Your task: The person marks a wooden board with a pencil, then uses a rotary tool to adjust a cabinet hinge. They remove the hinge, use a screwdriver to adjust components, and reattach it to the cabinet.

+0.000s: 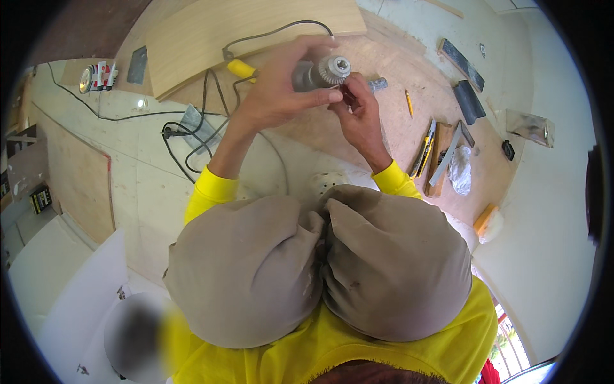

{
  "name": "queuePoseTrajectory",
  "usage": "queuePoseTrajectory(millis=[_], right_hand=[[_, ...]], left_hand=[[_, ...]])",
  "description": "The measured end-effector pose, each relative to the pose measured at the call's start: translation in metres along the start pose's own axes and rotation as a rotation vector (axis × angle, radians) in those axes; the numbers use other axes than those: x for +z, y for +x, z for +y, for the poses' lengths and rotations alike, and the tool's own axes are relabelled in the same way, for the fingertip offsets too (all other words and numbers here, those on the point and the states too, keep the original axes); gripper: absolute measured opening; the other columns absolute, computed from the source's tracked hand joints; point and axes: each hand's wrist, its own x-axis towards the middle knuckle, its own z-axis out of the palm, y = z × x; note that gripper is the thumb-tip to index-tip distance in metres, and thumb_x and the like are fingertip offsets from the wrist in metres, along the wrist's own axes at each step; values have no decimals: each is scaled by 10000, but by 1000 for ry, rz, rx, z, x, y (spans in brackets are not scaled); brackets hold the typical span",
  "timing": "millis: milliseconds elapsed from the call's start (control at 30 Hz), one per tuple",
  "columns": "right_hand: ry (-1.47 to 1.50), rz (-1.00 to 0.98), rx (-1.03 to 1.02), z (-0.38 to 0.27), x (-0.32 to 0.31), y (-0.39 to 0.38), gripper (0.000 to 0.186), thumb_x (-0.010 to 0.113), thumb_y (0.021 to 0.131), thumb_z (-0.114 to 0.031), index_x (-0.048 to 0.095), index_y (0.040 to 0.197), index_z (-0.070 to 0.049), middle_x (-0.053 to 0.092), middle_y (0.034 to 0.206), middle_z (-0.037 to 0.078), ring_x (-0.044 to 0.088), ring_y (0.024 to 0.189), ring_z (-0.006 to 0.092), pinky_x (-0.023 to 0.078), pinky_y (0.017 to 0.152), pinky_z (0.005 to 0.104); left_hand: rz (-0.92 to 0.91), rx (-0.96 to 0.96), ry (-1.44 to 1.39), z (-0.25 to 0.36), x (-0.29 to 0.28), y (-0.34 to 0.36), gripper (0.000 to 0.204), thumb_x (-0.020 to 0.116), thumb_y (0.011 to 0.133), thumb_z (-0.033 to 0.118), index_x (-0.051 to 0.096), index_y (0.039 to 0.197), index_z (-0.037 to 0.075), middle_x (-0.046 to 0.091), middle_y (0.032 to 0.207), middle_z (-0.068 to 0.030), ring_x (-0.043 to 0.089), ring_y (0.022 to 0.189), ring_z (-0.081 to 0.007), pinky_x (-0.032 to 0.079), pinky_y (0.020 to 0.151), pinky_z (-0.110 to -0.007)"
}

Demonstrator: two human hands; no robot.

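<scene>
From my far seat I see a gray drill [306, 77] up in front of the knees, between my two hands. Its round metal chuck [334, 69] points up at my camera, so I can look right at the hole in its tip.

My left hand [278, 86] is wrapped around the drill from the left. Its fingers curl over the far side, and its thumb lies along the near side, with the tip just below the chuck. That hand has a good grip. My right hand [361, 115] comes in from the near right. Its fingers are bent, with the tips close to the right edge of the chuck. I can't tell if they pinch the chuck or hold some small thing there.

A black cord [278, 29] bends over on the far side of the left hand. A yellow handle [242, 69] lies just left of that hand. Farther left, more black cord [204, 115] lies in loops.

Under the drill is a brown board [396, 54], and a big pale wood panel [256, 38] is on the far left. To the right of my right hand lies a yellow pencil [409, 102]. Past it, farther right, are two dark blocks [470, 102]. Nearer to me, a yellow and black knife [422, 157] is beside a wood strip [438, 160], and a crumpled white bag [460, 170] is just right of that.

Closest of all are two knees in tan pants [243, 269].
</scene>
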Motion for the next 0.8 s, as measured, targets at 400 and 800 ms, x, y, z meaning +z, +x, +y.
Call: queuePoseTrajectory(millis=[400,800], right_hand=[[-306,30,-267,-10,32,15,708,964,780,-127,654,1411,-42,613,1348,156,655,1234,355,583,1001,454],[-427,-43,-340,-12,40,15,740,945,776,-152,641,1445,-61,632,1383,194,647,1248,422,570,1041,488]], left_hand=[[116,-101,80,40,10,-27,665,872,923,163,632,1535,63,699,1471,-118,656,1346,-212,481,1180,-382],[177,-144,-43,67,15,-29,785,917,862,181,610,1574,59,678,1527,-117,613,1443,-272,453,1233,-425]])
